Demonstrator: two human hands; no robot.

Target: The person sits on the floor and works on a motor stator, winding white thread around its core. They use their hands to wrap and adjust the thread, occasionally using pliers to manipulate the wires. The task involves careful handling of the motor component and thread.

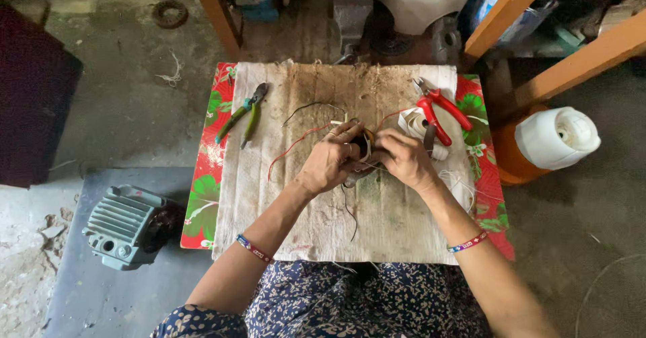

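Observation:
Both my hands meet over the middle of a small table covered by a stained white cloth [316, 223]. My left hand [330, 163] and my right hand [402, 158] grip a small dark wound coil [363, 148] between them; most of it is hidden by my fingers. Thin red wires [289, 148] and black wires [350, 210] trail from it across the cloth. Green-handled pliers [243, 113] lie at the cloth's left. Red-handled pliers [441, 113] lie at the right, beside a roll of white tape [412, 123].
A red floral sheet [202, 203] shows under the cloth. A grey finned motor housing [121, 225] sits on the floor at left. A white spool on an orange stand [555, 136] is at right. Wooden frame legs [511, 8] and metal parts stand behind the table.

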